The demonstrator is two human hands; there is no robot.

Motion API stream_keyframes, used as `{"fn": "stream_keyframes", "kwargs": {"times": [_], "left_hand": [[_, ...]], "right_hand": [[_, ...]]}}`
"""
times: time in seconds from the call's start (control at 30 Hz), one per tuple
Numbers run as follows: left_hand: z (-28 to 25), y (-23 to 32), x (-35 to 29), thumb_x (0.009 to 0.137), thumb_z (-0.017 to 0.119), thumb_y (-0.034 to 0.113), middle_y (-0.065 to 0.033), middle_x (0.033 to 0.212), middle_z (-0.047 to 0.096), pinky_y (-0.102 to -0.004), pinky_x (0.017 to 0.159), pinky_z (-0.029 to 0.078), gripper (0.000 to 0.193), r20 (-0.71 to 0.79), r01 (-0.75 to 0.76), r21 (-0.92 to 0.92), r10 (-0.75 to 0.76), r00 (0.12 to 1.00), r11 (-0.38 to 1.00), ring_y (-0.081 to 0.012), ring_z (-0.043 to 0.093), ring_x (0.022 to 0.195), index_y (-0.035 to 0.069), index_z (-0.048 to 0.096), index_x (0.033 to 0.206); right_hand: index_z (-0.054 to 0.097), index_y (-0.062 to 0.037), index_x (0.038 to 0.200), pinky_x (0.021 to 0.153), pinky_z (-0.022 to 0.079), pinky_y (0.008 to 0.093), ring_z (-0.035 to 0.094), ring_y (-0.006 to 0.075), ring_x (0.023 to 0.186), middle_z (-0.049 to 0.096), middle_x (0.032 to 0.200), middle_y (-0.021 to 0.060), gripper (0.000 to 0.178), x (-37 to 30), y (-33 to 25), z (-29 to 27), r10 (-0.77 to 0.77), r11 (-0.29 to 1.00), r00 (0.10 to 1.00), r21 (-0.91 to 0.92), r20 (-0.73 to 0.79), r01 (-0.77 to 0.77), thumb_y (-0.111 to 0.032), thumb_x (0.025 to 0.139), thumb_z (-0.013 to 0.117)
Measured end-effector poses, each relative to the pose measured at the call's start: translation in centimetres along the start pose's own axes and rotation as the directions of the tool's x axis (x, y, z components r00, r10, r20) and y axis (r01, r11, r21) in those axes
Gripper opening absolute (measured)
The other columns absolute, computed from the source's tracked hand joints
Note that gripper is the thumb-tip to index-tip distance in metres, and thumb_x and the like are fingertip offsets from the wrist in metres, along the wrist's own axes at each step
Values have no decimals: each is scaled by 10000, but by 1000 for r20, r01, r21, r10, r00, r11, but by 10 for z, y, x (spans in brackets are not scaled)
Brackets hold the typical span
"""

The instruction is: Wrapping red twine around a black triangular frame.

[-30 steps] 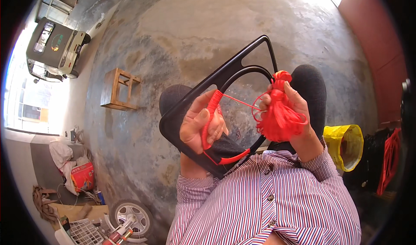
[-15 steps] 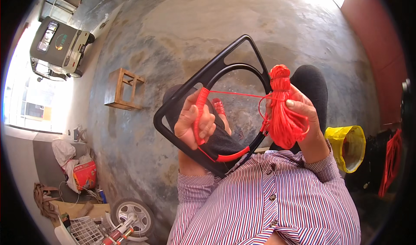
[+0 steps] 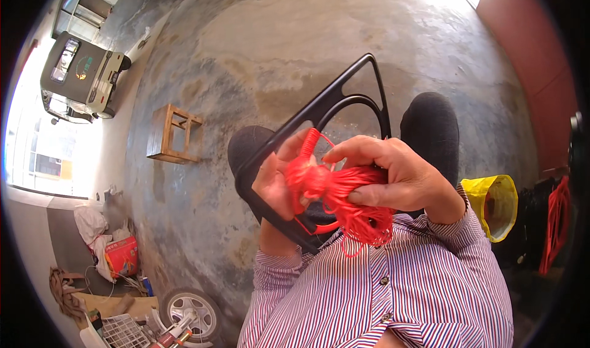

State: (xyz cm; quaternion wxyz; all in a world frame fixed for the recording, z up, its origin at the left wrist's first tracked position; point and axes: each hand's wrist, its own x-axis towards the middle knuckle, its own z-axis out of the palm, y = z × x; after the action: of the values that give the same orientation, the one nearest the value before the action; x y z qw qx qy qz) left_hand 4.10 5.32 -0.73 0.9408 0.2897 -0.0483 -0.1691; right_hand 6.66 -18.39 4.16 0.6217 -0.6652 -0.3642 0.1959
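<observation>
A black frame (image 3: pixel 307 114) with a round ring inside it is tilted above my lap. Tight coils of red cord (image 3: pixel 311 140) wrap part of the ring, and more red winding shows lower down. My left hand (image 3: pixel 273 179) is closed around the wrapped stretch of the ring, its fingers partly behind the cord. In my right hand (image 3: pixel 396 173) is a tied bundle of red cord (image 3: pixel 353 203), held across the ring's middle in front of my left hand. The bundle is partly smeared by motion and hides much of the ring.
A wooden stool (image 3: pixel 175 134) stands on the concrete floor to the left. Near the lower left are a wheel (image 3: pixel 192 314), a white rack (image 3: pixel 126 332) and a red box (image 3: pixel 121 256). A yellow container (image 3: pixel 491 206) and hanging red cord (image 3: pixel 556 225) are at the right.
My right hand has brought the cord bundle leftward, from the ring's right side to my left hand. The frame has shifted slightly right, with my left hand still on it.
</observation>
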Motion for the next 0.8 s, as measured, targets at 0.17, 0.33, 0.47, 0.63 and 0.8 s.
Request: {"fn": "stream_keyframes", "kwargs": {"times": [0.17, 0.33, 0.47, 0.63, 0.8], "left_hand": [[10, -35, 6, 948, 461, 654, -199, 1383, 528, -400, 1039, 479, 882, 45, -82, -72, 85, 995, 994, -290, 558, 1242, -73, 386, 1443], [37, -23, -1, 941, 622, 450, -200, 1401, 526, -429, 1064, 463, 749, -9, -7, 27, 7, 1000, 1000, -314, 577, 1231, -40, 391, 1458], [27, -20, -9, 959, 570, 482, -227, 1460, 460, -445, 1107, 397, 819, 127, -23, -234, 54, 990, 972, -311, 504, 1305, -82, 304, 1490], [29, -26, -14, 1024, 419, 495, -242, 1438, 477, -430, 1093, 413, 713, 106, 160, -264, -136, 985, 951, -308, 531, 1276, -72, 347, 1450], [37, -34, -16, 1026, 429, 481, -212, 1289, 577, -429, 994, 483, 671, -105, 61, -157, -78, 991, 986, -302, 606, 1126, -34, 354, 1449]], "right_hand": [[596, 0, 1023, 669, 536, 338, 695, 317, 739, 647, 782, 161, 353, 20, 2, 29, -222, 911, 865, -413, -450, 19, -172, 769, 772], [640, 10, 1004, 745, 527, 315, 688, 220, 842, 678, 933, 143, 252, 14, 22, 19, -172, 969, 888, 86, -427, 230, -167, 838, 708], [663, -10, 1096, 841, 509, 317, 664, 209, 938, 693, 1019, 94, 265, 1, 72, 9, 261, 679, 905, 731, -336, 76, -215, 943, 596], [661, -23, 1141, 894, 509, 391, 651, 221, 1011, 689, 1123, 91, 354, 16, 81, 25, 272, 322, 962, 939, 30, -120, -323, 962, 602], [669, -5, 1052, 836, 543, 351, 681, 216, 919, 705, 1015, 124, 290, 45, 67, 18, 116, 288, 984, 944, 135, -164, -272, 946, 626]]}}
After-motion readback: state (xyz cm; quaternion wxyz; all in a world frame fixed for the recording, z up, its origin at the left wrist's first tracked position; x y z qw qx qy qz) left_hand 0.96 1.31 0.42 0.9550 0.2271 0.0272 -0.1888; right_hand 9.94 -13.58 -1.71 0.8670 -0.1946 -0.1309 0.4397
